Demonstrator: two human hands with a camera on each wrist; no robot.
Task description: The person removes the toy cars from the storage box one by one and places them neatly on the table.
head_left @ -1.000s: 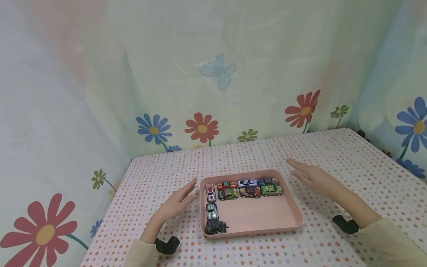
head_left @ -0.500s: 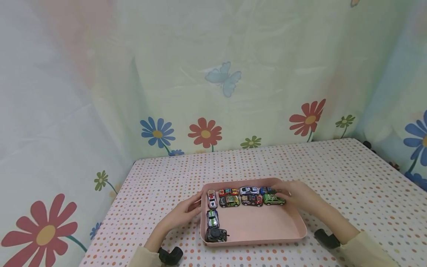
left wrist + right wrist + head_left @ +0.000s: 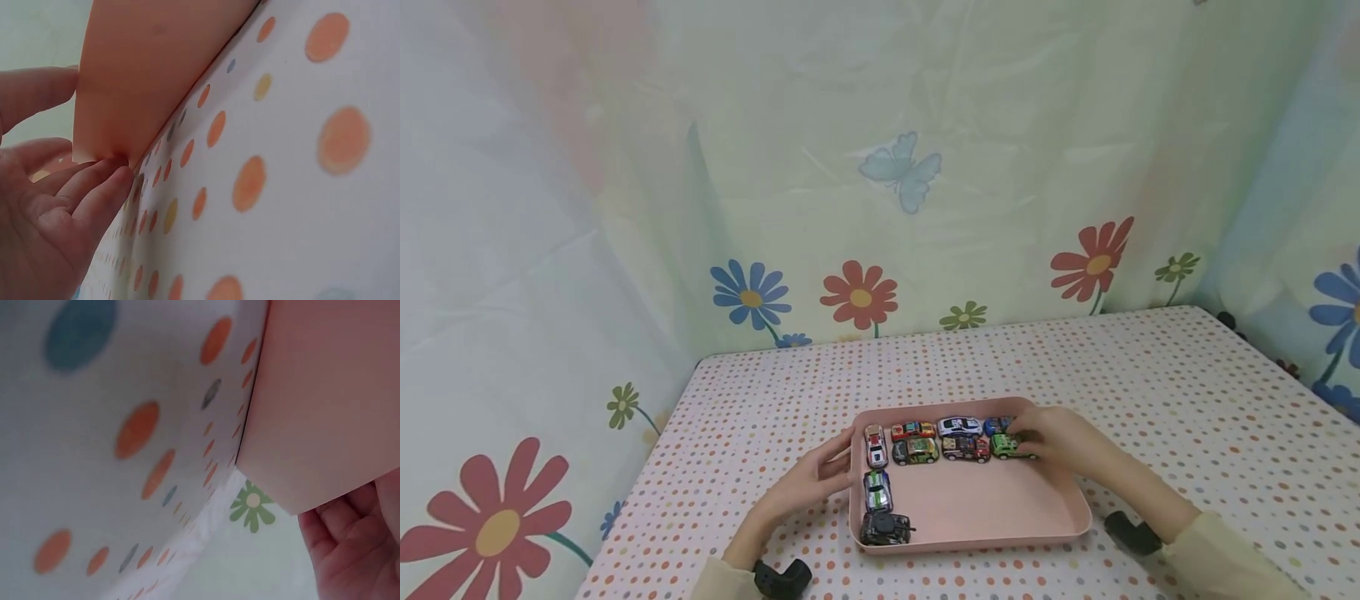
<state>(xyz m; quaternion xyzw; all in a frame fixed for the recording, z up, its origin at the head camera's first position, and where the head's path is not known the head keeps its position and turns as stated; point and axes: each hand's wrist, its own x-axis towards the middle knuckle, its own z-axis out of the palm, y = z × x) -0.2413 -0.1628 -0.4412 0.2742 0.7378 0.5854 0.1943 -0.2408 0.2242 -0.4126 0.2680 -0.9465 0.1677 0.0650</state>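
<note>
A shallow pink tray (image 3: 985,510) with several small toy cars in it lies on the dotted cloth. My right hand (image 3: 1063,435) reaches over the tray's right wall and pinches the green toy car (image 3: 1004,447), partly covering it. Just behind is a blue toy car (image 3: 997,426), its right end hidden by the fingers. At the tray's left wall rests my left hand (image 3: 805,480). In the left wrist view, fairly straight fingers of the left hand (image 3: 56,219) touch the wall's outside, thumb by the rim. The right wrist view shows only part of the right hand (image 3: 353,550) past the rim.
Along the tray's back stand a white car (image 3: 960,427), an orange-red car (image 3: 913,430), a dark green car (image 3: 915,451) and a black-red car (image 3: 966,449). Down its left side are a red-white car (image 3: 876,447), a green-striped car (image 3: 877,491) and a black vehicle (image 3: 885,528).
Both hands have come inward to the tray. My right hand has moved from beside the tray over its right wall and its fingers have closed around the green toy car. The left hand now touches the left wall.
</note>
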